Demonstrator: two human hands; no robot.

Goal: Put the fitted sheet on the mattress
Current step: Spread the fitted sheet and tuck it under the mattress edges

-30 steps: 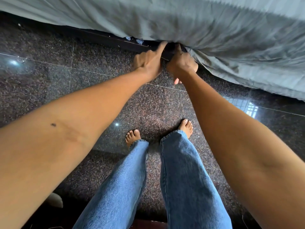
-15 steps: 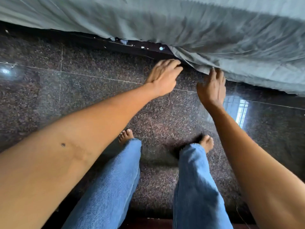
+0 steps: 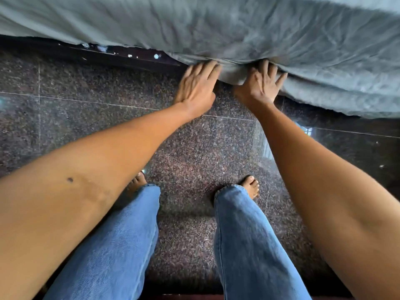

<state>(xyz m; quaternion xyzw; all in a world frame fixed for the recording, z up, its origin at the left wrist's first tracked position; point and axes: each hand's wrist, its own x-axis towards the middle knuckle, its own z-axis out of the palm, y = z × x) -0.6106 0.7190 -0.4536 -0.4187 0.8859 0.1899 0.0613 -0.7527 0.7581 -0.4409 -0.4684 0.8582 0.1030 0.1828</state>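
A grey-green fitted sheet [image 3: 270, 35] covers the side of the mattress across the top of the view, its loose lower edge hanging down toward the right. My left hand [image 3: 197, 87] reaches to that edge with straight fingers, fingertips touching the fabric. My right hand [image 3: 262, 83] is spread beside it, fingers splayed and pushing up under the sheet's hem. The fingertips of both hands are partly hidden by the cloth. A dark strip of the bed base [image 3: 121, 55] shows below the sheet on the left.
I stand barefoot in blue jeans [image 3: 121, 245] on a polished dark speckled stone floor [image 3: 194, 159]. The bed's edge runs along the top of the view. A window reflection glints on the floor at the right [image 3: 307, 132].
Both hands let go of the bunched sheet corner, drew back open, and have now moved right and up to press against the sheet's hanging edge. My feet stepped wider apart.
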